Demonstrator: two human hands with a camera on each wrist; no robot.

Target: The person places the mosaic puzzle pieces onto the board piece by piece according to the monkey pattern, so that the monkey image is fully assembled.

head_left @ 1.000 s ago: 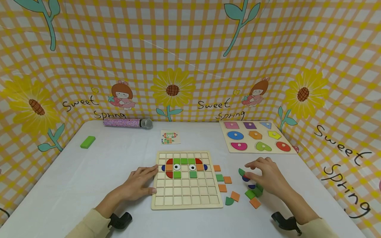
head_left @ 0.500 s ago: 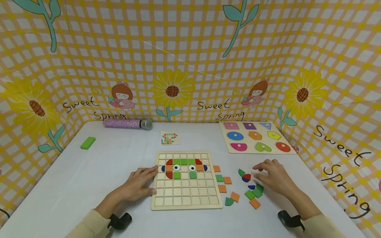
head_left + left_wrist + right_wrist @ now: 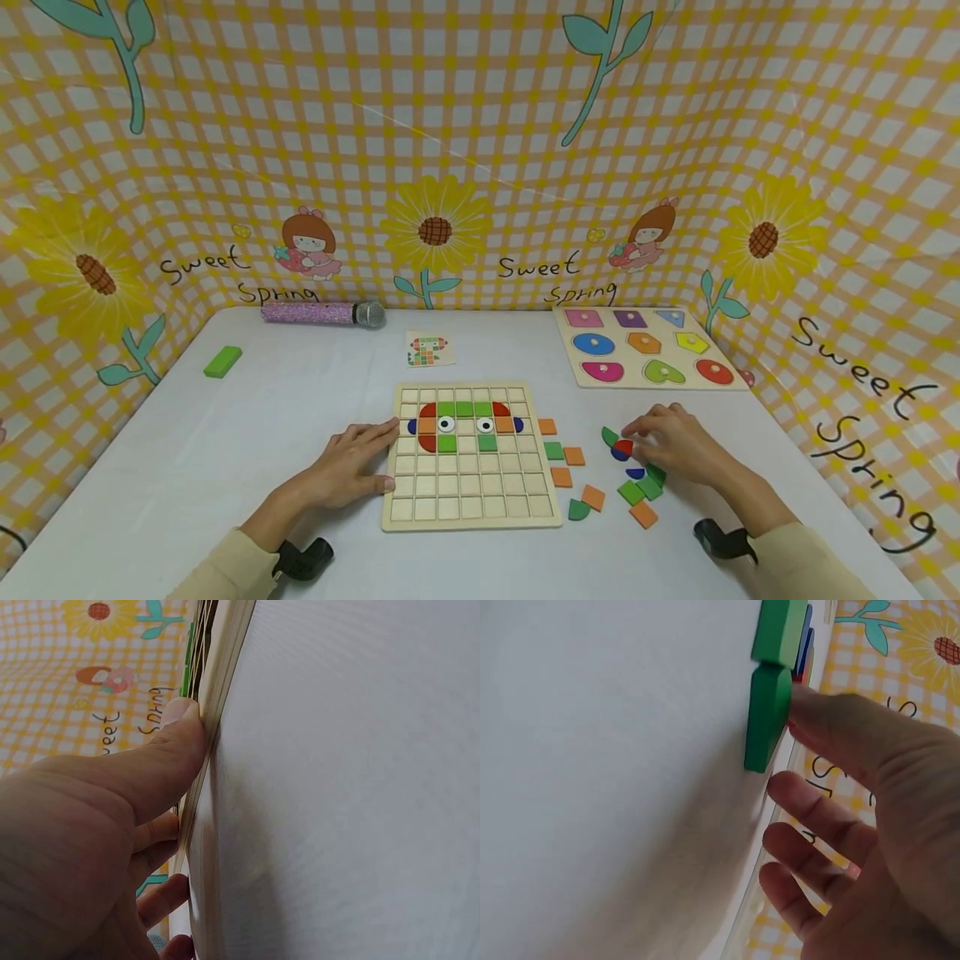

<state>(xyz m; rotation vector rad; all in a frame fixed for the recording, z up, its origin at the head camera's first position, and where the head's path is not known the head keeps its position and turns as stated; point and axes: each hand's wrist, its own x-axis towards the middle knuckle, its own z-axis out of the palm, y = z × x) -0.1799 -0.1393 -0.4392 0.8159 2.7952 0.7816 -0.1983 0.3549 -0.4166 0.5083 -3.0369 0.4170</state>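
My left hand [image 3: 343, 467] lies along the left edge of the wooden grid board [image 3: 465, 507], fingertips and thumb against its rim, as the left wrist view also shows. On the board, red, green, orange and blue tiles with two eye discs [image 3: 446, 424] form a face shape. To the right, my right hand [image 3: 678, 442] reaches over loose tiles, its fingertips right at a red quarter-circle tile [image 3: 622, 447] that overlaps a blue half-round tile [image 3: 619, 456]. In the right wrist view, its other fingers hang loosely bent beside a green tile [image 3: 767, 720].
Several orange square tiles [image 3: 573, 456] and green tiles [image 3: 555, 451] lie right of the board. Behind it sits a pattern card [image 3: 431, 349]. A shape puzzle board [image 3: 645, 346] is back right, a glittery microphone [image 3: 322, 314] back left, and a green block [image 3: 222, 362] far left.
My right hand draws back to the right from the red quarter-circle tile, then returns left to it. The left hand stays against the board.
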